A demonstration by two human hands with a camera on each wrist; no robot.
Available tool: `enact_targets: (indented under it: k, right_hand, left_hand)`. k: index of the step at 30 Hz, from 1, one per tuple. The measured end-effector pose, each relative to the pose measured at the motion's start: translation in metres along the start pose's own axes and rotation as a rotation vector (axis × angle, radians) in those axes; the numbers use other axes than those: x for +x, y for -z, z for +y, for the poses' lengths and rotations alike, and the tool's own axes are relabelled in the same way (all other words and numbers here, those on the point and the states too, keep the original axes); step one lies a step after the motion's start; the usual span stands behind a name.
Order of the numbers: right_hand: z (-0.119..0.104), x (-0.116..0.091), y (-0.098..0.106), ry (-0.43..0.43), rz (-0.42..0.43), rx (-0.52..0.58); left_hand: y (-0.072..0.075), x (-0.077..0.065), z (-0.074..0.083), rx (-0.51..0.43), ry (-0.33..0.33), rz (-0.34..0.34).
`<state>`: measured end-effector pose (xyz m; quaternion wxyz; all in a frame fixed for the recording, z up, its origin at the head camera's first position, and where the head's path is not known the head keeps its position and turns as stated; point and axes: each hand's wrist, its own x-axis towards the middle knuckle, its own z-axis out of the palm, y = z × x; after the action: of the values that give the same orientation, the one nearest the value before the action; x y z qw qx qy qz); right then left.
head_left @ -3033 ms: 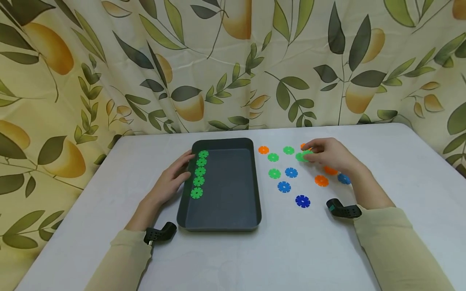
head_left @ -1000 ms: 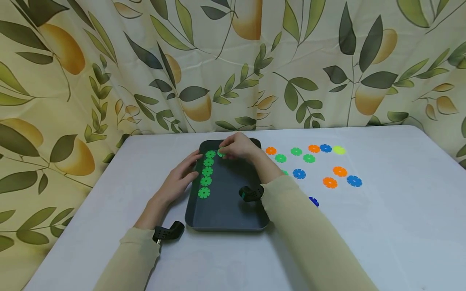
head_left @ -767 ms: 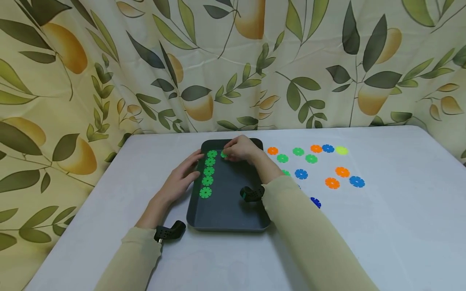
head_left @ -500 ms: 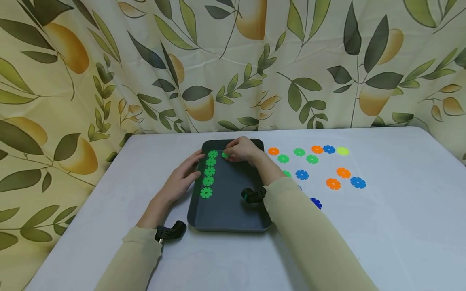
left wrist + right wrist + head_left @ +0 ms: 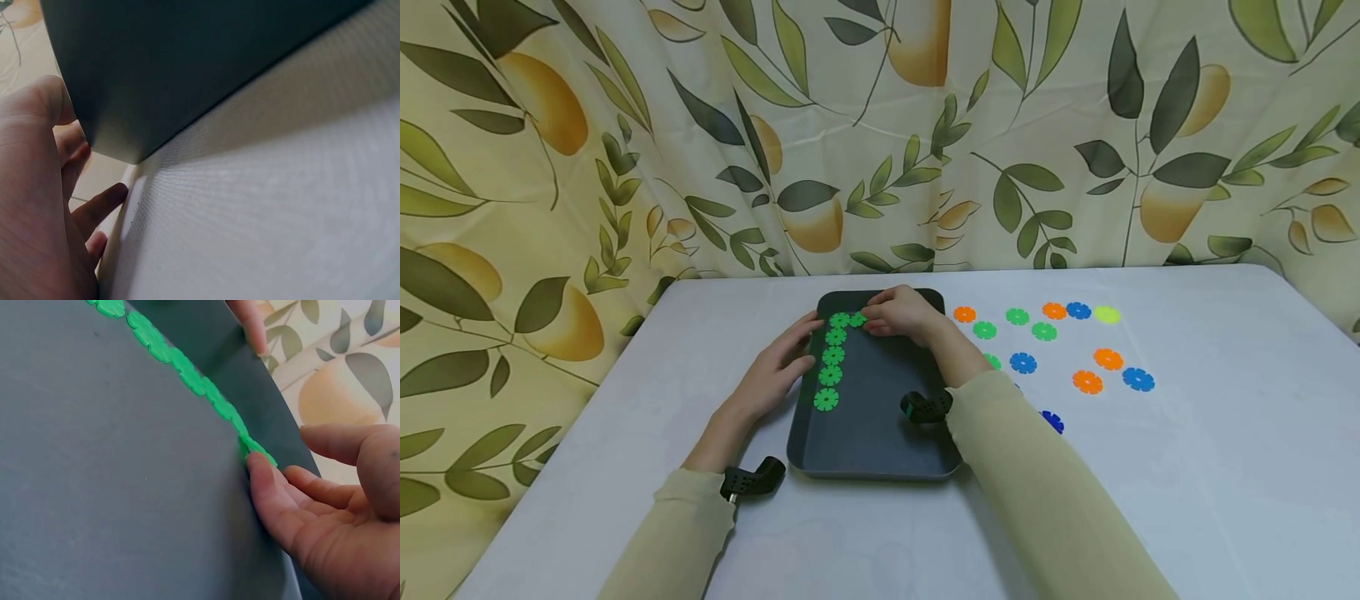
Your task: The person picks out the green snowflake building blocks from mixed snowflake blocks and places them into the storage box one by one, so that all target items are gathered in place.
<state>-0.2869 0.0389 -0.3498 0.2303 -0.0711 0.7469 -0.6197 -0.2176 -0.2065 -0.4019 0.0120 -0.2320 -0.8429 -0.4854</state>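
Observation:
In the head view, a dark grey tray (image 5: pixel 872 437) holds a column of green notched discs (image 5: pixel 831 355) along its left side. Another green disc (image 5: pixel 857 319) sits at the top, just right of the column's upper end. My right hand (image 5: pixel 904 314) is over the tray's far part, its fingertips at that disc. In the right wrist view one fingertip touches the end green disc (image 5: pixel 262 454), which tilts near the tray wall; the other fingers are spread apart. My left hand (image 5: pixel 769 367) rests at the tray's left rim with relaxed fingers, thumb and fingertips against it.
Right of the tray, loose discs lie on the white table (image 5: pixel 1225 467): several green, orange (image 5: pixel 1087 382) and blue (image 5: pixel 1138 379), plus a yellow-green disc (image 5: pixel 1107 314). A dark blue disc (image 5: pixel 1052 422) is partly behind the right sleeve. A patterned curtain (image 5: pixel 880 167) hangs behind.
My right hand has carried a green disc from the table's right side into the tray, beside the column's top. Its fingers have just loosened from the disc. The left hand stays at the rim.

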Motion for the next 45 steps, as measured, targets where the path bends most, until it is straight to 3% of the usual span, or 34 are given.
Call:
enact_targets:
  k: [23,32,40,45]
  right_hand:
    - [-0.005,-0.023,0.017,0.070,-0.029,-0.071]
    - [-0.016,-0.046,0.029,0.180,-0.081,-0.138]
    - [-0.014,-0.069,0.053,0.232,-0.015,-0.201]
    - [-0.010,-0.083,0.067,0.219,0.026,-0.247]
  left_hand:
    - [-0.002,0.000,0.003,0.012,0.016,0.014]
    - [-0.001,-0.001,0.002,0.023,0.009,0.010]
    - [-0.001,-0.001,0.002,0.035,0.010,0.007]
    - [-0.001,-0.001,0.001,0.025,0.015,0.004]
